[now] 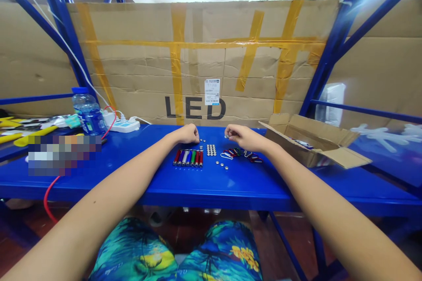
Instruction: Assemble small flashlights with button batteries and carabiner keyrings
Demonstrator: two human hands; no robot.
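Observation:
My left hand point(189, 134) is closed, its fingers curled down by a few loose button cells point(201, 141); whatever its fingertips hold is hidden. In a pinch, my right hand point(240, 136) has a small shiny silver piece that looks like a button cell point(226, 136). Between the hands, button cells stand in a tight block point(211, 150) of short rows. Left of that block lies a row of small coloured metal flashlight tubes point(188, 158), red, purple, blue, silver and green. Below my right hand is a curved line of coloured carabiners point(242, 154). Several loose cells point(222, 165) rest nearer the front edge.
An open cardboard box point(306, 138) stands at the right. On the left are a water bottle point(87, 112), a white power strip point(123, 124), a red cable point(49, 197) and yellow-handled items point(36, 136). A large cardboard sheet point(138, 70) closes off the back of the blue table point(211, 186).

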